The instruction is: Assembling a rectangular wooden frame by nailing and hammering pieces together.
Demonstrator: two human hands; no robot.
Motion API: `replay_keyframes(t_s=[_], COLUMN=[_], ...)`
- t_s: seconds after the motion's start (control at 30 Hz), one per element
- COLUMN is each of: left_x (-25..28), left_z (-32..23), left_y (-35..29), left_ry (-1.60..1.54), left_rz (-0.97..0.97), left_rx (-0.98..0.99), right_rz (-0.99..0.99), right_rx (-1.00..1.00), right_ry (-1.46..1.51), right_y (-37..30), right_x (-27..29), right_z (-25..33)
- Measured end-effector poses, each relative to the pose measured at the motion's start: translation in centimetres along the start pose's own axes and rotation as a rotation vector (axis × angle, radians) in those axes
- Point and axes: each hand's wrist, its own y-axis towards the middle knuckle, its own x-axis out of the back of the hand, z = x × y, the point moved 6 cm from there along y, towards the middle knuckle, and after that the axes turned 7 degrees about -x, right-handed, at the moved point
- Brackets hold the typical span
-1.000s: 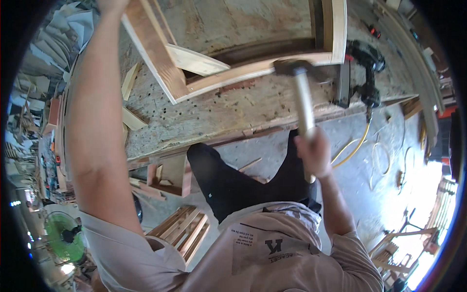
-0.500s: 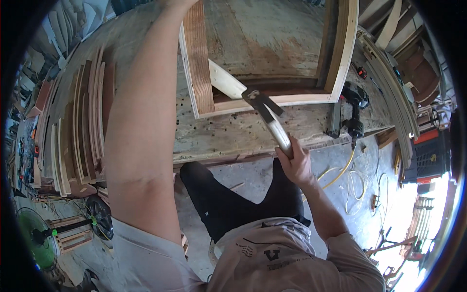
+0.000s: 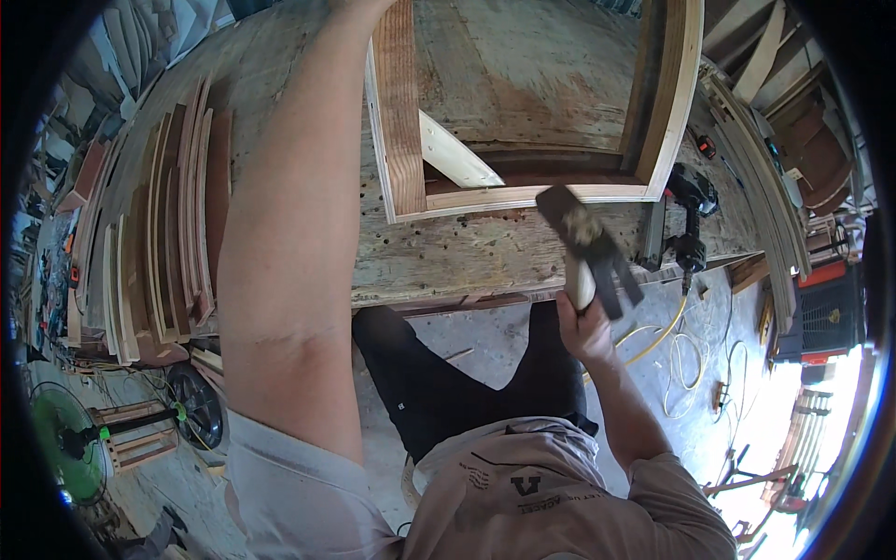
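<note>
My right hand [image 3: 585,329] is wrapped round the pale wooden handle of a claw hammer [image 3: 586,238], its dark head raised in front of the bench edge. Beyond it a rectangular wooden frame [image 3: 537,198] stands on the workbench. Inside the frame's near left corner a light wooden strip [image 3: 457,157] slants down to the near rail. My left arm stretches far forward along the frame's left side. Only the base of my left hand [image 3: 366,6] shows at the top edge, close to the frame's left piece; its fingers are out of sight.
A black nail gun [image 3: 689,219] with a yellow air hose [image 3: 644,347] lies right of the frame. Several thin wood strips [image 3: 173,224] are stacked at the bench's left, and long boards [image 3: 765,177] line its right. A green fan [image 3: 70,439] stands lower left.
The hammer has swung back from over the frame's near rail toward me and to the right, its head now tilted up. The view has shifted slightly; my left arm still reaches forward.
</note>
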Motion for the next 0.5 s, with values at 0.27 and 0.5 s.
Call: replay_keyframes(t_s=[0.27,0.5], left_x=[0.2,5.0], left_z=[-1.9,-5.2], left_y=[-1.7,-4.0], left_ry=[-0.066,-0.275], left_rz=[-0.105,-0.151], left_rx=[-0.077,-0.219], right_rz=[0.129,-0.357], right_rx=[-0.578,-0.798], right_ry=[0.185,0.009], right_y=[-1.1,-0.8], right_x=[2.0,21.2], right_z=[-6.8,-25.6])
